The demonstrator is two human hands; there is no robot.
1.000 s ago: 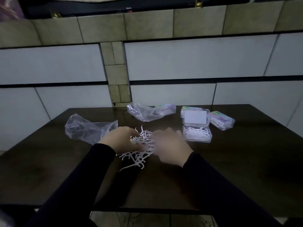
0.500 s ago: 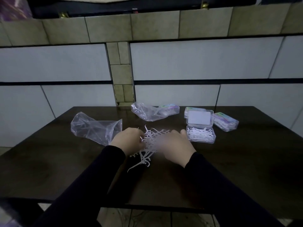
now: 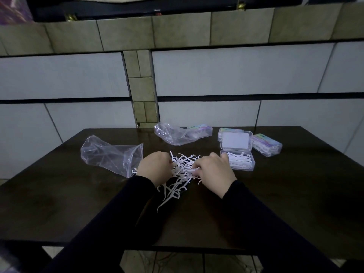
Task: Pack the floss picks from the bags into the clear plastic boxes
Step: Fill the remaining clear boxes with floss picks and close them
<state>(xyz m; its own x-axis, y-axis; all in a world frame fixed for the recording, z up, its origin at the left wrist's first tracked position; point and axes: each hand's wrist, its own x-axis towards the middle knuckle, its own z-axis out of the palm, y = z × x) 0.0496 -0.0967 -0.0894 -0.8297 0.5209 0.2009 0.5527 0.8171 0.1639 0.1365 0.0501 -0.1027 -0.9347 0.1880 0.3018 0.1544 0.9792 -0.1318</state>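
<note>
Two hands work the loose pile of floss picks [image 3: 182, 170] lying on the dark table [image 3: 295, 194], roughly midway between its left and right edges and nearer the far edge than the near one. The left hand [image 3: 154, 168] and the right hand [image 3: 213, 170] close in on the pile from either side, most likely to rake the scattered picks into a bundle that can be lifted at once. Both sets of fingers curl down into the heap, so the picks lie under and between the fingertips, with a few stragglers trailing toward the near edge, free of either hand. Whether either hand has really clamped on a bunch or is only raking, I cannot tell; the fingertips are buried.

Just beside the right hand, toward the right edge, an open clear box [image 3: 239, 161] sits with its lid [image 3: 236, 141] thrown back and a layer of picks already inside, placed close so the carry is short. Closed, filled boxes [image 3: 266, 144] wait further back on the right. An emptied bag [image 3: 110, 155] lies slack toward the left edge, touching the left hand's side of the pile, and a second bag [image 3: 173, 133] rests by the far edge.
</note>
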